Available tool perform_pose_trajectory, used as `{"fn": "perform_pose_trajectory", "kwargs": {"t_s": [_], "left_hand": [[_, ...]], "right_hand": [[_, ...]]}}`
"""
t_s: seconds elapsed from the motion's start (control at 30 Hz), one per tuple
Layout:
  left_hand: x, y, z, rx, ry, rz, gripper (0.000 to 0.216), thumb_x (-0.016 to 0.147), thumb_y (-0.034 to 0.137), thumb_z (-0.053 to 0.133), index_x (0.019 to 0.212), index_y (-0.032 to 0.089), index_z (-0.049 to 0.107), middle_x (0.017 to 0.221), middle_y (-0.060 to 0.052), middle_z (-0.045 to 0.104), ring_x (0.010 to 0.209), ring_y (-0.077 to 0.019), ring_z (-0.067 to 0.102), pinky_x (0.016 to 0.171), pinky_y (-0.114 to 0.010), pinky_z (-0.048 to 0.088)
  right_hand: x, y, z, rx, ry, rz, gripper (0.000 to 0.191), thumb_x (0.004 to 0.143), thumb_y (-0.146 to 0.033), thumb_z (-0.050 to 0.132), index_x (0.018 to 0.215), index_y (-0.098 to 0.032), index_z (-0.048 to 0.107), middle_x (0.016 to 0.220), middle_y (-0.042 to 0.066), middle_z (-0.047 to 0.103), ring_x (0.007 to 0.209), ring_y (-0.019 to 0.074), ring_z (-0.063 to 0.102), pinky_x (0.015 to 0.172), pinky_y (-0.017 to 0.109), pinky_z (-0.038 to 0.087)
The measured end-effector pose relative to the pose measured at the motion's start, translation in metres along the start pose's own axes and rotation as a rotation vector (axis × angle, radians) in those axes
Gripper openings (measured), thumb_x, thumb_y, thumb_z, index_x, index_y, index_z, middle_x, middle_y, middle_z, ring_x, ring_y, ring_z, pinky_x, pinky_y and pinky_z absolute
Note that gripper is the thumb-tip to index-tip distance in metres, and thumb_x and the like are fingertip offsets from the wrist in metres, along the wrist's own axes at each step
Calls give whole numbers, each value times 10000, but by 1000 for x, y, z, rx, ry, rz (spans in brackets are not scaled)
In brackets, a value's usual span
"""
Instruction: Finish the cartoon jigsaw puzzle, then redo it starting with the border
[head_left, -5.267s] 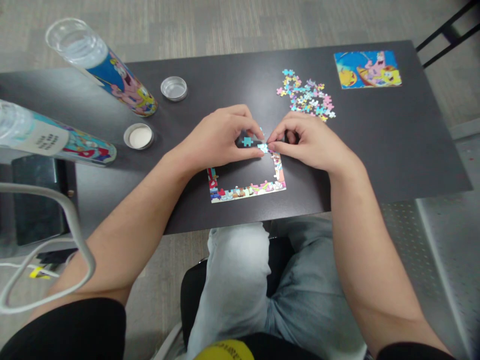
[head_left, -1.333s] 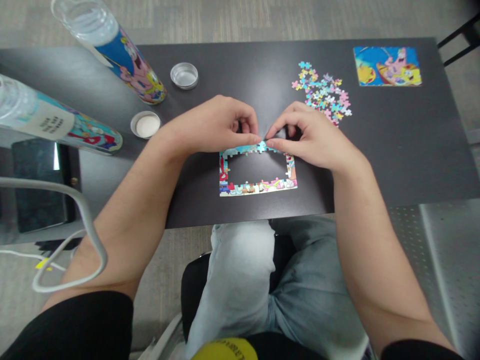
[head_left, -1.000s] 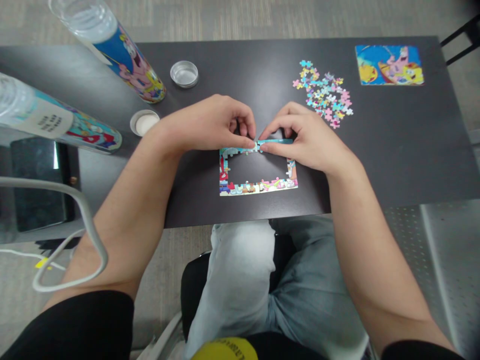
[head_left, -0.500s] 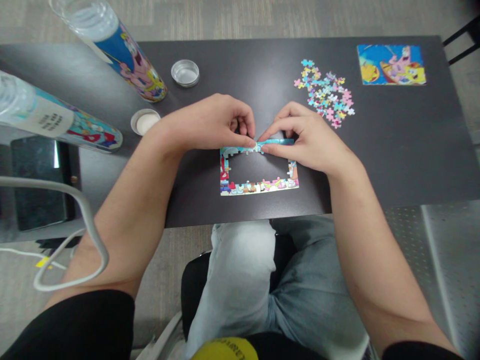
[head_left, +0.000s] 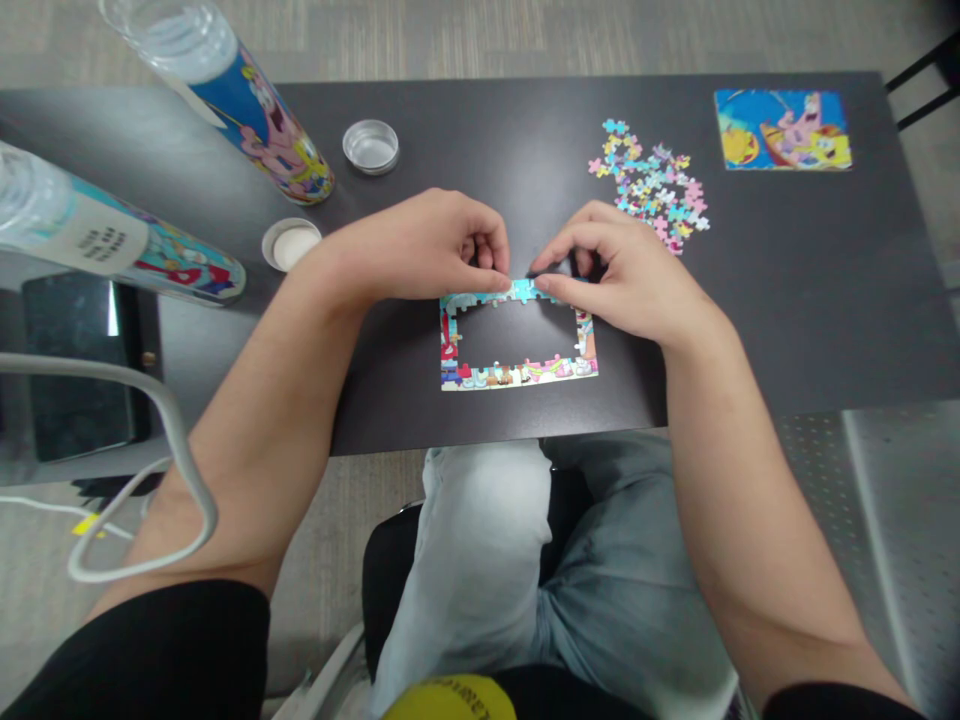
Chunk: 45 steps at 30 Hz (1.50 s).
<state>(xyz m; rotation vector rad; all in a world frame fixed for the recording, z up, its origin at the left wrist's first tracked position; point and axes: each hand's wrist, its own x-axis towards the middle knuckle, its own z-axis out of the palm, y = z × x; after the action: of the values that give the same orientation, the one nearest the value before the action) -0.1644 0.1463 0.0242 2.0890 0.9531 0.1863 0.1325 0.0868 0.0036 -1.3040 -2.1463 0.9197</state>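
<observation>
A jigsaw puzzle border (head_left: 519, 375) lies on the dark table near its front edge, joined into a rectangle around a bare middle. My left hand (head_left: 457, 245) has its fingers curled, the thumb and fingertips gripping the far side of the border left of a light-blue piece. Just right of that piece, my right hand (head_left: 619, 262) pinches the same far side between thumb and index finger. Both hands hide parts of this side. Beyond my right hand is a pile of loose jigsaw pieces (head_left: 660, 190).
A cartoon picture card (head_left: 784, 130) lies at the far right. On the left are two clear-topped cartoon tubes (head_left: 274, 130) (head_left: 180, 255), a metal lid (head_left: 370, 147), a white-lined lid (head_left: 291, 245) and a black tablet (head_left: 79, 365). A white cable (head_left: 180, 430) loops over my left forearm.
My right hand has shifted slightly right along the border's far side, uncovering the light-blue piece between the hands. My left hand stays in place.
</observation>
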Motion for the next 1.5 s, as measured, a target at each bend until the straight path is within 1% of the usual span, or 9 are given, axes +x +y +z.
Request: {"fn": "perform_pose_trajectory", "kwargs": {"t_s": [0.27, 0.43, 0.53, 0.77, 1.03, 1.17, 1.27, 1.37, 1.5], "left_hand": [[0, 3, 3, 45, -8, -44, 347, 936, 642, 907, 997, 302, 877, 814, -24, 774, 866, -259, 716, 759, -407, 511], [4, 0, 14, 43, 97, -20, 380, 958, 665, 911, 972, 288, 865, 847, -31, 781, 853, -249, 719, 745, -399, 462], [6, -2, 18, 50, 120, -22, 364, 939, 649, 939, 966, 293, 867, 885, -34, 805, 871, -247, 726, 736, -385, 455], [6, -2, 19, 42, 130, -37, 350, 932, 645, 952, 972, 306, 870, 899, -32, 810, 862, -245, 715, 731, -382, 456], [3, -2, 9, -1, 140, -54, 395, 961, 649, 944, 1035, 267, 881, 892, -46, 779, 908, -264, 729, 796, -386, 486], [3, -4, 8, -5, 137, -52, 418, 916, 661, 978, 1024, 269, 881, 879, -43, 781, 865, -250, 710, 761, -378, 475], [4, -5, 10, -20, 147, -36, 410, 895, 663, 984, 1008, 283, 882, 862, -36, 779, 820, -232, 685, 721, -361, 464], [5, -7, 12, -38, 155, -27, 399, 873, 653, 1008, 992, 293, 886, 851, -33, 776, 784, -218, 665, 682, -351, 446], [5, -9, 12, -56, 152, -30, 412, 857, 652, 1048, 974, 293, 881, 812, -23, 756, 759, -209, 649, 657, -352, 426]], "right_hand": [[2, -3, -1, 8, -48, 29, 257, 1012, -650, 958, 1167, -448, 996, 1150, 126, 786, 1050, 408, 639, 968, 720, 675], [3, 6, -1, 51, -39, -2, 218, 1022, -594, 1000, 1073, -392, 940, 1103, 121, 712, 1016, 375, 625, 1000, 689, 665], [4, 10, 0, 44, -22, -15, 236, 1039, -606, 991, 1043, -381, 917, 1059, 109, 693, 986, 362, 620, 1004, 679, 679], [3, 9, 2, 39, -16, -19, 265, 1057, -660, 963, 1019, -400, 921, 1059, 95, 710, 966, 350, 641, 987, 659, 684], [2, 19, 3, 80, 80, -44, 286, 1078, -646, 927, 1064, -359, 934, 1086, 65, 796, 920, 303, 664, 931, 567, 646], [0, 18, -3, 71, 62, -57, 199, 1030, -543, 971, 1031, -350, 921, 1072, 90, 786, 910, 319, 618, 919, 595, 633], [-2, 14, -6, 63, 28, -15, 149, 1005, -514, 982, 1025, -382, 915, 1087, 106, 778, 953, 357, 618, 981, 660, 647], [-2, 13, -8, 58, 7, 9, 136, 995, -523, 982, 1036, -408, 922, 1107, 106, 770, 1001, 383, 637, 1030, 695, 650], [-1, 15, -7, 62, 2, 12, 206, 993, -588, 991, 1067, -405, 931, 1090, 100, 764, 1050, 393, 656, 1030, 680, 663]]}}
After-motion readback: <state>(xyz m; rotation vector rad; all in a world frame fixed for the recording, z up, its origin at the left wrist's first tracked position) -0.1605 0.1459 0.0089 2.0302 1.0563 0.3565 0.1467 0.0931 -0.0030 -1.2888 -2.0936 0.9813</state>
